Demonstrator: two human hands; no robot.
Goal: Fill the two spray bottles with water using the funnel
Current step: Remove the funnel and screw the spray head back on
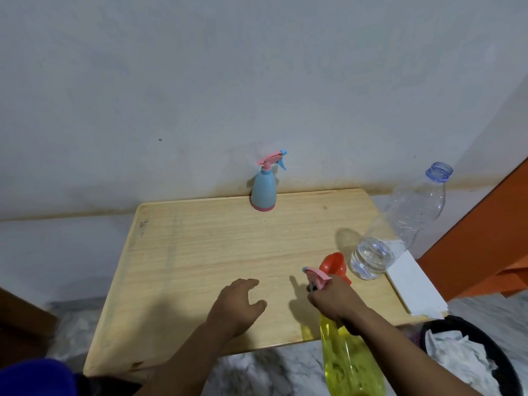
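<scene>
A light blue spray bottle (pixel 263 190) with a pink and blue trigger head stands upright at the far edge of the wooden table (pixel 200 252). My right hand (pixel 335 301) grips the neck of a yellow spray bottle (pixel 350 361), just under its pink trigger head, near the table's front edge. An orange-red funnel (pixel 334 265) lies on its side just beyond that hand. Beside the funnel stands a clear plastic water bottle (pixel 400 227), uncapped, with a little water at the bottom. My left hand (pixel 238 304) hovers over the table with fingers apart, holding nothing.
A white sheet of paper (pixel 414 290) lies on the table's right edge. A black bin (pixel 491 347) with crumpled white paper sits at the lower right on the marble floor. A pale wall runs right behind the table. An orange surface stands at the right.
</scene>
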